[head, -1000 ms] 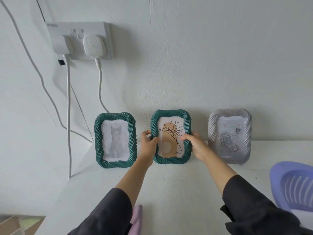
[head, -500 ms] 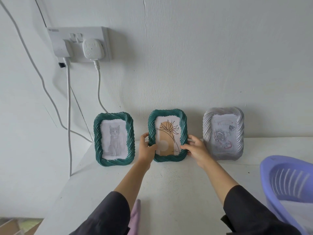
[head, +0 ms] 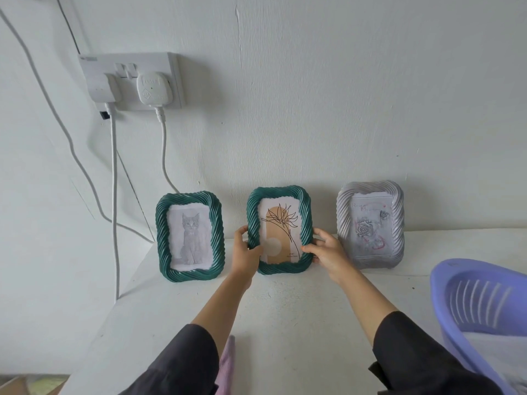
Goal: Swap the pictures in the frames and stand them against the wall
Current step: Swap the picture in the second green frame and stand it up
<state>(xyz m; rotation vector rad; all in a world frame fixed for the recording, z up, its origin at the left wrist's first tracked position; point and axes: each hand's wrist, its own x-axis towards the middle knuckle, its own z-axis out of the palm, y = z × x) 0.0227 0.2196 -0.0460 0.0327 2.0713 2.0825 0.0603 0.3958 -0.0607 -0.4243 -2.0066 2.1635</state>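
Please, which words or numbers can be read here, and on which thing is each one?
"Rose", faint, then a blurred word: picture in the grey frame.
"FUSED", embossed, barely legible: rounded plug.
Small print on the flower picture: too small.
Label on the socket: too small.

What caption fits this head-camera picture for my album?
Left hand and right hand hold the flower frame between cat frame and grey frame.

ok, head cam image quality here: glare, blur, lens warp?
Head view: soft even light, faint shadow on the wall beside the silver frame; its picture looks hazy, writing unreadable; the middle green frame is sharp, no motion blur; wide-angle lens skews the socket, upper left.
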